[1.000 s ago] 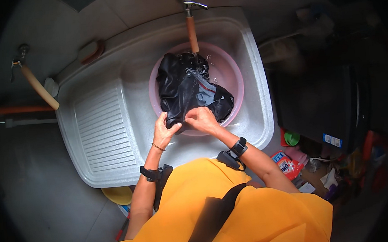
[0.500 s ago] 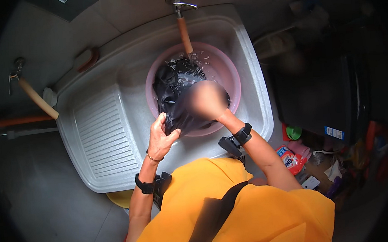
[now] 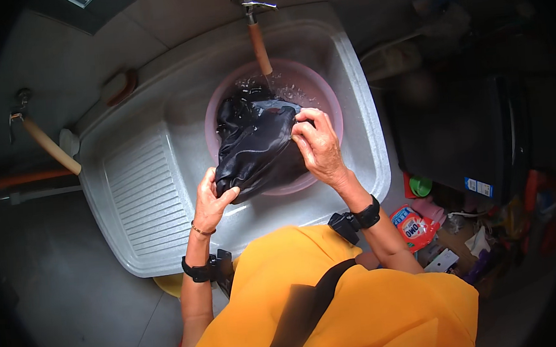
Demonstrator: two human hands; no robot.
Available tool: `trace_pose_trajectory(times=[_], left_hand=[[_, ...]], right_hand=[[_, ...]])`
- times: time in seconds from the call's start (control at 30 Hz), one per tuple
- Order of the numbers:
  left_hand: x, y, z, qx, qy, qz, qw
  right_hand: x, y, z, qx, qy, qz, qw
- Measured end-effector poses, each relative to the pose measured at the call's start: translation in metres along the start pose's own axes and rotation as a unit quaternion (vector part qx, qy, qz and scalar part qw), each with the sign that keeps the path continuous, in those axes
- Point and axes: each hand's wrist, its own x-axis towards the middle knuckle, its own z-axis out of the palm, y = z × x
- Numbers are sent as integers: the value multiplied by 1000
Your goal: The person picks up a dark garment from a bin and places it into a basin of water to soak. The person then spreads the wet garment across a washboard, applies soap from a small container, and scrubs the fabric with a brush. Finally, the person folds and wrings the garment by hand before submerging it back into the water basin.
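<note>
A wet black garment (image 3: pixel 257 146) is stretched between my two hands over a pink basin (image 3: pixel 331 99). My left hand (image 3: pixel 210 201) pinches its lower left edge between thumb and fingers, beyond the near rim of the basin. On the right side, my right hand (image 3: pixel 318 145) grips the cloth with bent fingers. The far part of the garment lies in the basin, where water splashes from an orange hose (image 3: pixel 260 49) fitted to a metal tap (image 3: pixel 253 6). What kind of garment it is, I cannot tell.
The basin stands in a grey laundry sink (image 3: pixel 369 135) with a ribbed washboard (image 3: pixel 147 199) at its left. A second tap with a pale hose (image 3: pixel 50 145) hangs farther left. A brush (image 3: pixel 119 88) rests on the back ledge. At right, a red detergent bag (image 3: pixel 415 227) lies among clutter beside a black box (image 3: pixel 456 135).
My right hand has moved up and right, drawing the black cloth wider. My left hand has shifted slightly left and down with its edge.
</note>
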Motion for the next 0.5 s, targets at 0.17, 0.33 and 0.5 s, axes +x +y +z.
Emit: trace_pose_trajectory(times=[0.17, 0.33, 0.5], left_hand=[[-2, -19, -8, 13, 15, -7, 1000], [-7, -28, 0, -22, 11, 3, 1000], [-7, -45, -11, 22, 72, 13, 997]], right_hand=[[-20, 20, 14, 75, -133, 58, 987], [-41, 46, 50, 0, -206, 166, 964], [-53, 60, 58, 66, -226, 197, 952]])
